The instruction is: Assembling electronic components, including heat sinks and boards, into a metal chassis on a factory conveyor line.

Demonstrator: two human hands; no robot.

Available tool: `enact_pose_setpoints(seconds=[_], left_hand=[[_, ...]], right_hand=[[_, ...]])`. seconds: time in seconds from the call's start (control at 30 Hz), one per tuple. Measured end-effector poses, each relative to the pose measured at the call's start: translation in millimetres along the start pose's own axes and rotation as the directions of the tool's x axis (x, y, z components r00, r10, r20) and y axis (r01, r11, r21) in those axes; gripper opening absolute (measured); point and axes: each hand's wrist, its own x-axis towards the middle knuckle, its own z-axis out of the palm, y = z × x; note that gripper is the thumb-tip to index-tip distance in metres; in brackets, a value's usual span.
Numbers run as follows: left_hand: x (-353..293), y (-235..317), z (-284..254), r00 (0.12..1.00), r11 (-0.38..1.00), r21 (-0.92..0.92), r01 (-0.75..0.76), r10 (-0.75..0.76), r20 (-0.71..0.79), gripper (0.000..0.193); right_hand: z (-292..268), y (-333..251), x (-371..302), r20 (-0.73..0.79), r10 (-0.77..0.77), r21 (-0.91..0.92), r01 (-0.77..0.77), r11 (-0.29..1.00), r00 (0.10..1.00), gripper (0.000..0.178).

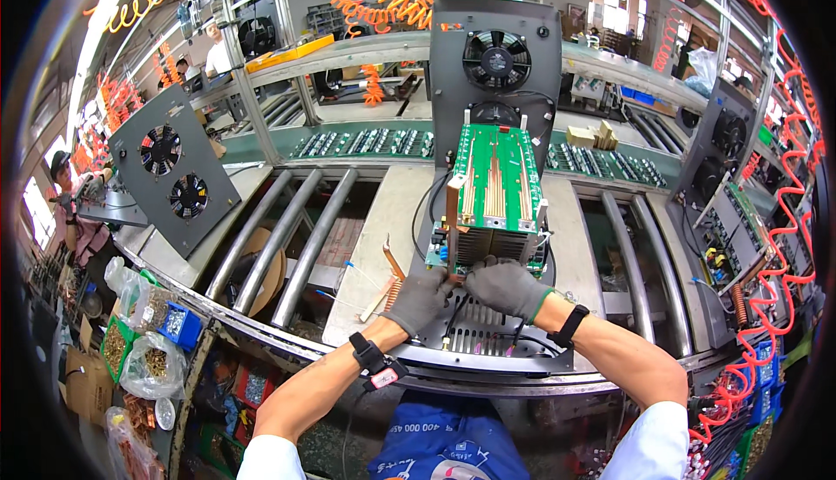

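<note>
My left hand [418, 300], in a grey glove, is closed at the lower end of an upright copper bar [452, 232]. The bar stands along the left front corner of a green circuit board [496, 171] mounted over a dark finned heat sink [492, 248]. My right hand [509, 288], gloved too, has its fingers curled against the front of the heat sink; what they grip, if anything, is hidden. Behind the board rises a dark metal panel with a fan [496, 60]. Left of my left hand lies a copper coil [394, 291] with a bent lead.
Steel rollers [277, 241] flank the pale work board [370, 254]. Another fan panel [177, 169] leans at left; a similar unit [731, 228] stands at right. Red coiled hoses [788, 210] hang at right. Bags and bins of screws [180, 325] sit lower left. Other people work beyond.
</note>
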Motion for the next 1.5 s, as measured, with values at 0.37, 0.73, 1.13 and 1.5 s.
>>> enact_pose_setpoints(seconds=[0.37, 0.73, 1.13, 1.5], left_hand=[[8, 23, -8, 0.968, 0.957, -0.149, 0.247, -0.238, 0.075, 0.021], [9, -2, 6, 0.988, 0.985, -0.095, 0.142, -0.136, 0.072, 0.023], [12, 5, 13, 0.959, 0.916, -0.287, 0.28, -0.256, 0.118, 0.025], [39, -43, 4, 0.89, 0.787, -0.416, 0.455, -0.381, 0.251, 0.032]], right_hand=[[-12, -5, 4, 0.137, 0.234, 0.265, -0.264, 0.928, 0.962, 0.014], [-36, 6, -34, 0.056, 0.333, 0.593, -0.3, 0.747, 0.941, 0.014], [-80, -89, -196, -0.181, 0.857, 0.659, -0.588, 0.47, 0.482, 0.03], [-43, -219, -333, -0.04, 0.999, 0.514, -0.857, 0.042, 0.026, 0.022]])
